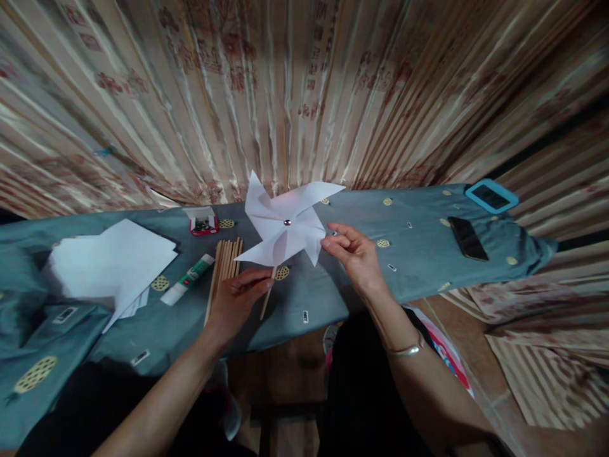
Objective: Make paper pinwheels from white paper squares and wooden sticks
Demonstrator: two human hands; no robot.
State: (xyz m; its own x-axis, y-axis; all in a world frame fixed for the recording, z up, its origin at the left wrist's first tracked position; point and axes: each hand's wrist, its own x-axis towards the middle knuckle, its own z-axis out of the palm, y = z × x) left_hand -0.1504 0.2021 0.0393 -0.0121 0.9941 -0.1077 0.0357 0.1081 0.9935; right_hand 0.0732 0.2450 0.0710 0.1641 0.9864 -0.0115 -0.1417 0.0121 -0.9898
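- Shows a white paper pinwheel (301, 209), four-bladed and face-up, held over a cloth-covered bench (333, 304); taken here as the landmark for everything else.
- At the pinwheel's centre, a shiny round pin head (287, 223); below it, a thin wooden stick (266, 303), slanting down toward the near edge of the bench.
- Just below the pinwheel, the left hand (238, 299), thumb and forefinger narrowed around the stick, close under the paper.
- Just right of the pinwheel, the right hand (354, 257), fingers curled, with fingertips drawn close together at the edge of the nearest blade; not possible to make out a pinch from a mere touch.
- Judging by this pose, best to grip the stick firmly and treat the paper lightly: touch only a blade's outer edge, never press on a fold, and leave room behind for free turning.
- Also wise to watch the pin head for wobble, and to avoid pulling a blade outward, with a risk of tearing at the centre.
- Left of the pinwheel: loose wooden sticks (226, 260), a small red box (212, 231), a glue stick (188, 279) and, farthest out, white paper sheets (104, 260).
- Well to the right of the pinwheel: a dark phone (469, 238) and a blue-rimmed device (492, 195).
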